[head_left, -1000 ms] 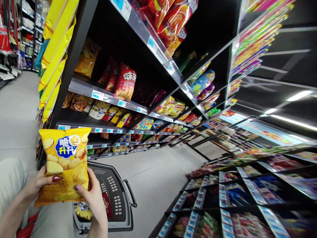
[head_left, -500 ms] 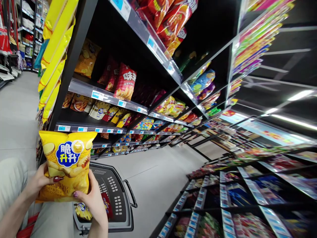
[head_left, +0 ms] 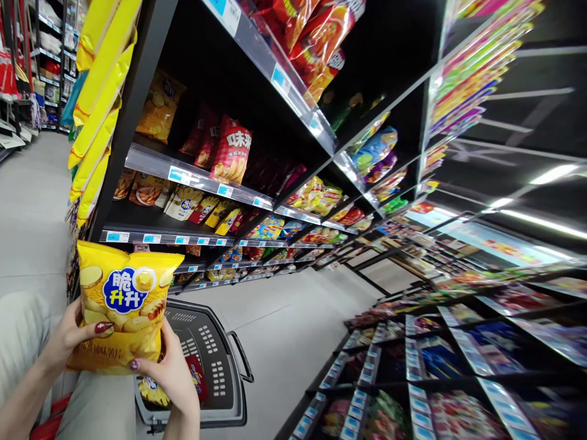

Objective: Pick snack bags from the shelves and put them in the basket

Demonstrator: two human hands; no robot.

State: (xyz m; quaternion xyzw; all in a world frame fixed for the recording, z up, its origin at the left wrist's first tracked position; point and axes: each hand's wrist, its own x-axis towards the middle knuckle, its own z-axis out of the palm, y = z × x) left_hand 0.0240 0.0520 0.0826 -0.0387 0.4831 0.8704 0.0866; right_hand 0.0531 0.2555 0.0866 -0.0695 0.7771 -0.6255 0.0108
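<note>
A puffy yellow bag of potato chips (head_left: pixel 121 318) with a blue logo is held upright over my lap. My left hand (head_left: pixel 76 333) grips its left side, thumb across the front. On the lower right side my right hand (head_left: pixel 167 363) is closed round it, thumb pressed on the front; the other fingers are mostly behind the bag. Beneath and to the right stands a dark grey shopping basket (head_left: pixel 236 403). Inside it lie a yellow snack bag (head_left: pixel 153 391) and a red packet (head_left: pixel 196 374), both partly covered by my right hand and arm.
Black shelves (head_left: pixel 151 160) with snack bags rise just ahead, their front edges carrying price tags. Yellow bags (head_left: pixel 103 116) hang at the shelf end on the left. Another stocked shelf (head_left: pixel 413 366) runs along the right. Grey floor (head_left: pixel 275 318) lies between the two.
The chip bag has tilted slightly, its top shifting a little right. Both hands keep their hold, and the basket stays in place.
</note>
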